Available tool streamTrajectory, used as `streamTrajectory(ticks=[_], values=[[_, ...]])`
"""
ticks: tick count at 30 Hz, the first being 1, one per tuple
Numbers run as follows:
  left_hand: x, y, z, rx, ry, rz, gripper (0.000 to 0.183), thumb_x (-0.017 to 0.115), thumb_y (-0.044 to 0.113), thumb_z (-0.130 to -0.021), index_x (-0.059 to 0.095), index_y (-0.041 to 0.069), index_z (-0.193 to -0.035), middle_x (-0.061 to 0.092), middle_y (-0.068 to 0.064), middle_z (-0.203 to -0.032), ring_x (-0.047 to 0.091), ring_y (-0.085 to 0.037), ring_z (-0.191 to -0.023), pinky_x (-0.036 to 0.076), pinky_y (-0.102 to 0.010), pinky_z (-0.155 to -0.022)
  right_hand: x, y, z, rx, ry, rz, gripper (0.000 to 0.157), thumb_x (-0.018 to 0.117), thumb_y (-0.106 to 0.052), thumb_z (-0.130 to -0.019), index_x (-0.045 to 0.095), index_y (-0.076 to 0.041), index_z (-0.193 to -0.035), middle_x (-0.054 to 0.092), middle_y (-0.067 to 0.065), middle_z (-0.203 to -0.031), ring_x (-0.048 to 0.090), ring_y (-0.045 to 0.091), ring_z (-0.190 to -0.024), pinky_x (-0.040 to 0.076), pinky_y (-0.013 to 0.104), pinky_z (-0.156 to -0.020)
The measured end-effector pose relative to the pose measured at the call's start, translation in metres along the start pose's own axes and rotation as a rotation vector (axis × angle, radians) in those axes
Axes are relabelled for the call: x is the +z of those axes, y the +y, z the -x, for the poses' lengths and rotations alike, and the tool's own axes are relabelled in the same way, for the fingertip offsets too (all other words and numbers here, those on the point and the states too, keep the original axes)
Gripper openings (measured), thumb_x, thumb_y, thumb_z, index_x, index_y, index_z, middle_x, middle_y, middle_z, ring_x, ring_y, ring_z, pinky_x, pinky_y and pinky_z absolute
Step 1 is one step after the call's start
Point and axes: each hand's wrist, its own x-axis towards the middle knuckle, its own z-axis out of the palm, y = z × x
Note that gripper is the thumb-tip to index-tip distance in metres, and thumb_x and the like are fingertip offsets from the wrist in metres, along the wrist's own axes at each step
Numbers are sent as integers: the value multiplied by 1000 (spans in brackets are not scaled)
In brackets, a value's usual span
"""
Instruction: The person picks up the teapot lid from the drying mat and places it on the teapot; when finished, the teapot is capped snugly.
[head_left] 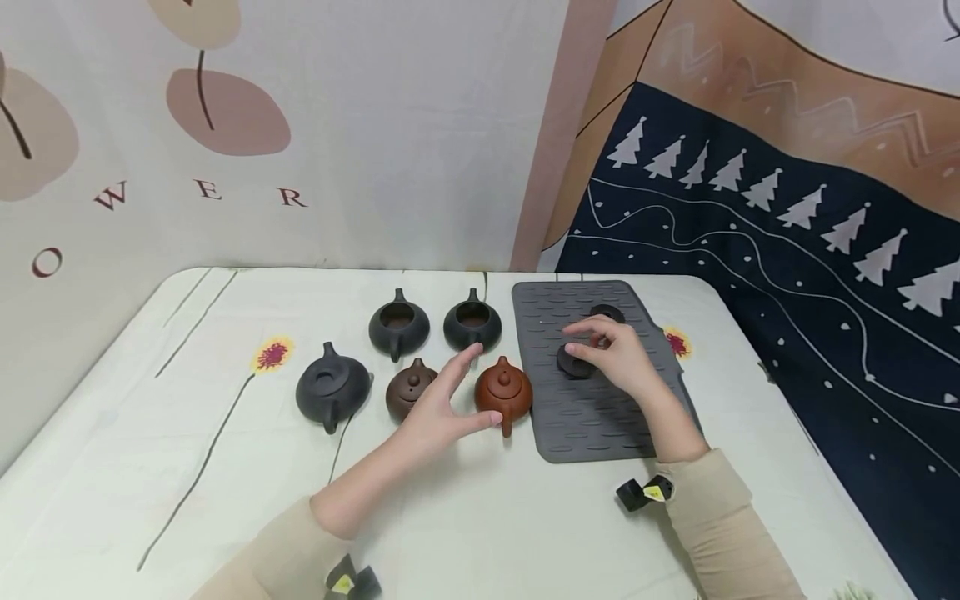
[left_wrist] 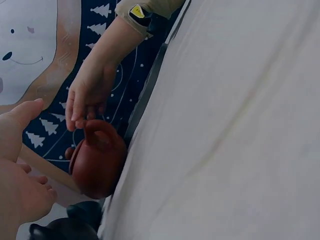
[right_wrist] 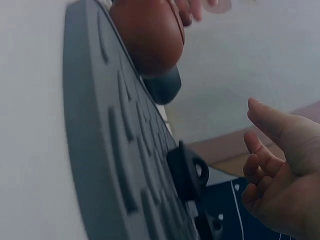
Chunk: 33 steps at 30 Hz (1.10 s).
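My left hand (head_left: 442, 408) hovers with thumb and fingers spread. It partly covers a dark brown lidded teapot (head_left: 408, 385). Its thumb is close to a reddish-brown lidded teapot (head_left: 504, 387); the left wrist view shows a gap between hand and reddish-brown teapot (left_wrist: 100, 165). Over the grey ridged mat (head_left: 585, 425) is my right hand (head_left: 618, 354), its fingers loosely bent and holding nothing. Just below its fingertips lies a black lid (head_left: 573, 364), and a second black lid (head_left: 607, 313) sits behind. In the right wrist view the nearer lid (right_wrist: 185, 172) stands apart from the right hand (right_wrist: 285, 170).
Two black teapots without lids, one on the left (head_left: 398, 327) and one on the right (head_left: 472, 322), stand in the back row. A larger dark grey teapot (head_left: 332, 387) is at the left. A white cloth (head_left: 247, 492) with printed flowers covers the table.
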Motion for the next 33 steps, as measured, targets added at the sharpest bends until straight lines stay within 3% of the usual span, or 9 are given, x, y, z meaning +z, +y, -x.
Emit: streamTrajectory(ticks=[10, 17, 25, 33], values=[[-20, 7, -3, 48, 64, -88, 89, 80, 21, -80, 27, 21, -152, 24, 0, -155, 22, -32, -140, 25, -50, -110, -7, 20, 1, 41, -15, -1, 26, 74, -15, -86, 71, -4, -109, 64, 10, -107, 48, 23, -79, 41, 32, -64], [-36, 9, -8, 23, 115, -183, 91, 81, 28, -79, 27, 23, -152, 25, 3, -155, 24, -29, -140, 25, -51, -109, -5, 30, 1, 82, -28, 11, 27, 75, -15, -85, 71, -5, -110, 65, 10, -105, 48, 25, -78, 39, 36, -64], [-64, 0, -16, -12, 143, -247, 93, 79, 30, -81, 21, 20, -153, 24, 5, -155, 19, -21, -142, 22, -49, -111, -4, 38, 3, 117, -55, 21, 28, 76, -16, -84, 71, -7, -110, 63, 10, -103, 48, 25, -77, 40, 34, -62], [-89, -9, -19, -39, 128, -249, 97, 77, 37, -81, 17, 15, -154, 22, -3, -156, 21, -33, -141, 25, -49, -110, -2, 45, 5, 86, -60, 14, 23, 75, -12, -84, 73, -6, -105, 62, 8, -97, 49, 23, -74, 41, 32, -61]])
